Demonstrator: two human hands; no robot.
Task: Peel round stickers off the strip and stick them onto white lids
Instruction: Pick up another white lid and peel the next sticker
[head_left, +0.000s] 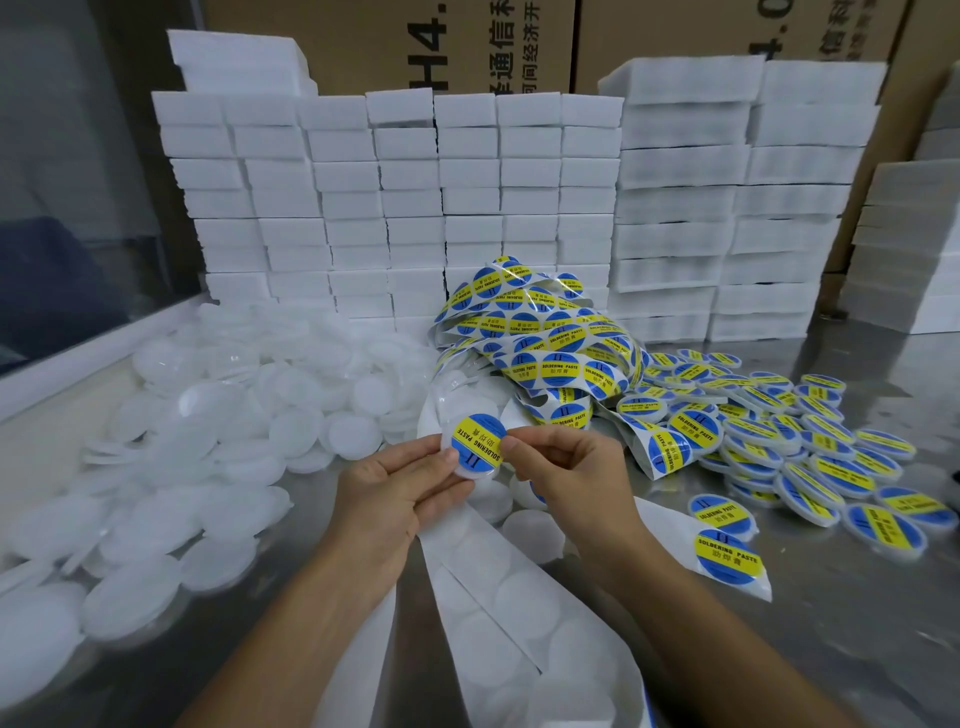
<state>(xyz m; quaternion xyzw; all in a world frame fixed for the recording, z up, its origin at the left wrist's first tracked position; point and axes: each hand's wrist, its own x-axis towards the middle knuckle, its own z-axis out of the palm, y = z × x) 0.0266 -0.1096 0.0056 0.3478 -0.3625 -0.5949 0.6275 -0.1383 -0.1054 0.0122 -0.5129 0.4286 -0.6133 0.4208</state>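
Sticker: round blue/yellow sticker (478, 439) printed "SOLDERING PASTE", sits on a white lid (464, 470) held up above the table, centre of view.
Left hand: left hand (400, 491) grips the lid from the left and below, thumb tip on the lid's front at the sticker's left edge, fingers curled behind it.
Right hand: right hand (566, 467) fingers curled, thumb and forefinger tip pinching/pressing the sticker's right edge. Cannot tell whether that edge is fully down.
Sticker strip: strip of unpeeled stickers (540, 338) heaped in loops just behind the hands, in front of the foam stacks.
Spent backing: white backing strip (498, 587) with empty round outlines runs from under the hands toward the near edge, between the forearms.
Blank lids: pile of plain white lids (208, 441) on the left of the table, spreading to the near left corner.
Done lids: labelled lids (810, 447) heaped on the right, overlapping, most tilted.
Loose stickers: short strip piece with two stickers (727, 540) lies right of the right wrist.
Table: steel table (857, 623), reflective.
Background: stacked white foam blocks (395, 208) along the back, cardboard boxes (467, 47) behind them.
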